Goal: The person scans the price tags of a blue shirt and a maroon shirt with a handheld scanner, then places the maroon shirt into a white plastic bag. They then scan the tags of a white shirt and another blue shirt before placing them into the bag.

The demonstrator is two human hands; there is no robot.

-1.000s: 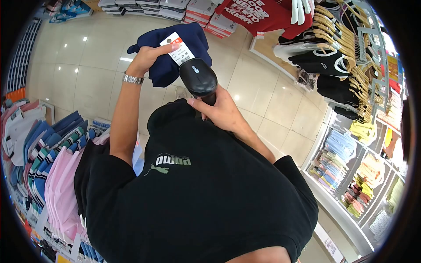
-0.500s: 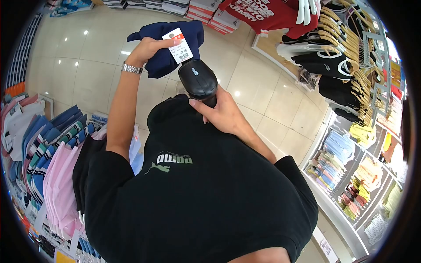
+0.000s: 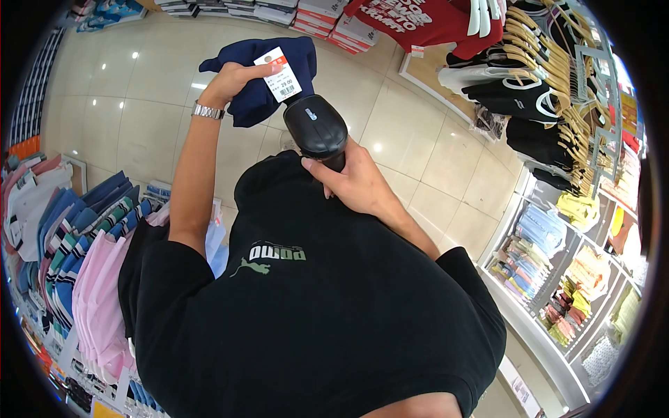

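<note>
The left hand (image 3: 233,78) is closed around 1 navy garment (image 3: 259,104), with the thumb pinning its 1 white price tag (image 3: 279,73) face-up; 1 metal watch (image 3: 208,111) rings that wrist. The right hand (image 3: 357,182) grips the handle of 1 black scanner (image 3: 315,125) — its head sits just below the tag. Compared with half a second ago, tag and garment sit slightly further left, while the scanner has barely shifted. At lower left lie folded polo shirts (image 3: 90,244) — too many to count.
</note>
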